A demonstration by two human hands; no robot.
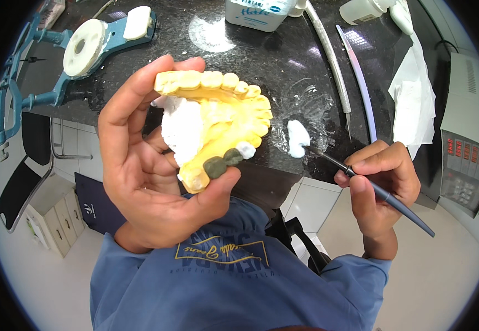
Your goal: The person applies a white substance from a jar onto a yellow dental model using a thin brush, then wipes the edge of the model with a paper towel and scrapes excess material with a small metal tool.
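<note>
My left hand [140,160] is closed around a yellow dental model [225,118], a cast of an arch of teeth. White plaster [181,129] covers part of its inner side. Near my thumb, two dark grey crowns [223,164] sit in the tooth row beside a whitish tooth [245,150]. My right hand [386,176] pinches a thin dark brush [388,196]. The brush's tip touches a small pale-blue mound of paste [298,139] lying on the black counter, right of the model. My fingers hide parts of the model's left side.
A blue metal articulator [57,91] stands at the far left of the counter [173,33]. A white bottle [256,15] is at the back. A knife-like tool [330,60] and a lilac-handled tool [361,83] lie at right, near white tissue [413,113] and a grey device [463,151].
</note>
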